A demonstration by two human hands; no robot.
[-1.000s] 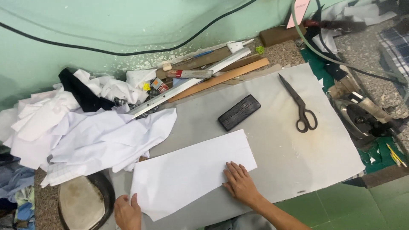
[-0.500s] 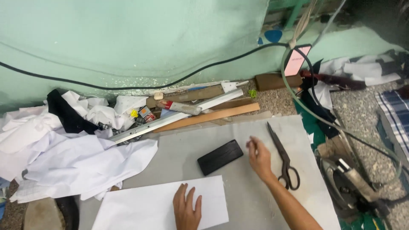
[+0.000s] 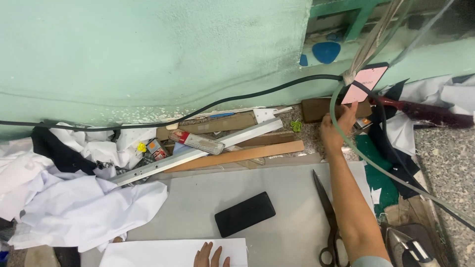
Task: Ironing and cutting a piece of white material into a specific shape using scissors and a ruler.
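Head view: left hand (image 3: 212,255) is lying flat, fingers spread, on the white sheet (image 3: 173,253) at the counter's near edge, only its fingertips showing. Black phone-like slab (image 3: 245,213) is sitting mid-counter, scissors (image 3: 328,221) lying just beside the right forearm. Right hand (image 3: 335,131) is reaching to the counter's far edge, fingers curled on the brown block (image 3: 316,108) against the wall, touching it beneath the pink tag (image 3: 365,82); full grip unclear. White cloth (image 3: 84,210) is piling at the left.

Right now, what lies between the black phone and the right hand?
Head view: the scissors lie between the black phone and the right hand, on the grey mat.
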